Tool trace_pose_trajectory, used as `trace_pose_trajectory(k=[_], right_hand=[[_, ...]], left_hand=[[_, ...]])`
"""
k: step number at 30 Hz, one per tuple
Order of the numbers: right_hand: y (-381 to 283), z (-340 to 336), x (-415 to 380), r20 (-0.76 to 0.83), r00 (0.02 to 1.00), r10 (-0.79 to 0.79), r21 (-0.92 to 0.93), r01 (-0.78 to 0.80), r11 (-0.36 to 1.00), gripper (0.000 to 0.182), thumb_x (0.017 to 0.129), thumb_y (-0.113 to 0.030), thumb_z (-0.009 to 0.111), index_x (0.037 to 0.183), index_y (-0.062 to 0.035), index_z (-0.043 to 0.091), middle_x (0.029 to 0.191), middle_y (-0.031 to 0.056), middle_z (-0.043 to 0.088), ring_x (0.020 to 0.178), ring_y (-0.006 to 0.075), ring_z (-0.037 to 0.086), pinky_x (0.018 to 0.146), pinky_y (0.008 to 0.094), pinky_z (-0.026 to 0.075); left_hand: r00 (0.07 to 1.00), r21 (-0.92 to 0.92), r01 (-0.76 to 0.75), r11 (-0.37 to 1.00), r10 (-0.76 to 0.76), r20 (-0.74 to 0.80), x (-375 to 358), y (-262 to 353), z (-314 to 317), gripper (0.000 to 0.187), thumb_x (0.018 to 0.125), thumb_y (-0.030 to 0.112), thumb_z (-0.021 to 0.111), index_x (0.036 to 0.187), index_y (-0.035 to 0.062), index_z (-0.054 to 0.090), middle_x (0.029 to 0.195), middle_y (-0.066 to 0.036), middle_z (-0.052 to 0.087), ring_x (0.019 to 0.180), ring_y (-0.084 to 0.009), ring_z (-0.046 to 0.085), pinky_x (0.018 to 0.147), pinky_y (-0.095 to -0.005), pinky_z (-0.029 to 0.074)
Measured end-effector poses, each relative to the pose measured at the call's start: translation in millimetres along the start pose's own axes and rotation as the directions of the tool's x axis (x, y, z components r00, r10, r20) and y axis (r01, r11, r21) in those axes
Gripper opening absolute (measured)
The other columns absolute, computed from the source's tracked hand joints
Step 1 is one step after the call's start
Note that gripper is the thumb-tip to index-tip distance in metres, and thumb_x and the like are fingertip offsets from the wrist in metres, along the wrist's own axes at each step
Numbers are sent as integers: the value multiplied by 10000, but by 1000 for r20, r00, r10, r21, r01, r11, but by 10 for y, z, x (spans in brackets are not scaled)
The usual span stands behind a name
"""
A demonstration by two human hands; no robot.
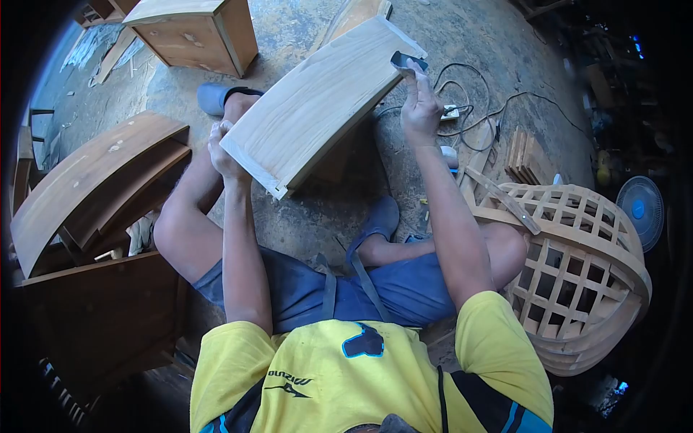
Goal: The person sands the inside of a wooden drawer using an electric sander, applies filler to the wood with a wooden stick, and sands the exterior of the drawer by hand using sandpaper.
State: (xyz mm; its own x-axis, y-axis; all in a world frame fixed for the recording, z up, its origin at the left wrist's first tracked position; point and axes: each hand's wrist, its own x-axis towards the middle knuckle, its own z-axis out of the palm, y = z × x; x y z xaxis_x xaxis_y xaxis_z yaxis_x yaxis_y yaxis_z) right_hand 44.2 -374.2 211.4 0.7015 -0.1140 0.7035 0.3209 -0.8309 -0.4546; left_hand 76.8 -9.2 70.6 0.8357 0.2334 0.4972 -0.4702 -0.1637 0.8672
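Observation:
A pale wooden drawer-like box (317, 101) is held up at a slant above the floor, its broad smooth face toward me. My left hand (225, 151) grips its near left end, fingers wrapped on the edge. At the far right corner, my right hand (420, 108) pinches a dark, folded piece (408, 62) that looks like sandpaper and rests against the box's edge. The underside of the box is hidden from view.
Curved brown wooden furniture (101, 173) stands at the left, and a wooden cabinet (191, 40) at the upper left. On the right are a slatted wooden frame (577, 267), a fan (640, 209), stacked wood pieces (529, 155) and a cable (487, 94) on the floor.

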Motion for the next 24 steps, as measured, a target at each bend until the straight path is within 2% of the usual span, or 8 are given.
trace_pose_trajectory(k=[3, 6, 8, 15, 16, 20, 22, 24], right_hand=[[-536, 169, -93, -31, 998, 63, 72, -61, 996, 195, 1033, -29, 603, 1203, 12, 689, 1305, 211, 717, 1227, 416, 682, 1025, 484, 572], [-1193, 143, -582, 181, 963, -198, 286, 141, 948, 193, 1018, -36, 580, 1161, -41, 709, 1249, 144, 749, 1279, 320, 683, 1129, 500, 516], [-1006, 80, -397, 142, 968, -205, 257, 164, 952, 158, 1012, -30, 597, 1134, -22, 698, 1228, 182, 746, 1222, 352, 703, 1094, 500, 537], [267, 3, 630, 157, 984, 83, -85, -70, 994, 198, 1042, -76, 532, 1117, 6, 697, 1169, 241, 734, 1011, 418, 736, 872, 487, 616], [177, 105, 511, 83, 991, -108, -128, 118, 985, 212, 1041, -90, 546, 1135, 26, 696, 1190, 247, 732, 1040, 415, 737, 915, 490, 610], [87, -26, 558, 284, 953, -104, 52, 93, 994, 231, 1036, -29, 538, 1202, 25, 690, 1221, 258, 726, 1165, 401, 712, 1035, 487, 568], [168, -152, 718, 288, 954, 89, -47, -78, 996, 230, 1033, -20, 567, 1226, 22, 684, 1202, 247, 736, 1176, 393, 710, 1044, 471, 563], [239, 104, 643, 125, 986, -112, -116, 127, 985, 237, 1042, -37, 561, 1235, 6, 691, 1204, 268, 729, 1168, 383, 723, 1060, 453, 552]], left_hand=[[941, 583, -333, 741, 298, 158, 29, 150, -8, 355, 1157, 302, 288, 993, 66, 497, 898, -59, 566, 816, -223, 563, 861, -353, 471], [977, -10, 139, 990, -135, 165, 2, -170, -121, 365, 1156, 322, 276, 995, 71, 486, 970, -63, 555, 906, -216, 562, 885, -372, 469], [902, -419, 432, 799, -386, 194, -10, -126, -114, 364, 1152, 324, 279, 984, 78, 488, 977, -61, 543, 908, -212, 547, 897, -383, 465], [958, -182, 283, 942, -285, 17, 34, -9, 25, 369, 1128, 363, 329, 878, 136, 476, 822, 7, 511, 806, -144, 512, 841, -363, 443], [936, -525, 334, 783, -343, 84, 34, 47, 35, 274, 1088, 251, 436, 900, 74, 528, 853, -59, 559, 816, -215, 565, 814, -406, 473], [995, 273, -91, 958, 75, 69, -7, -212, -55, 336, 1103, 247, 405, 894, 41, 570, 862, -113, 621, 819, -232, 637, 776, -448, 514], [902, -534, 430, 728, -369, 223, 14, -142, -51, 433, 1122, 444, 329, 955, 118, 561, 941, -42, 635, 947, -189, 624, 920, -394, 475], [888, -639, 435, 634, -184, 422, 292, -814, 164, 470, 1118, 480, 380, 1077, 80, 623, 1161, -114, 707, 1112, -235, 655, 1031, -438, 473]])
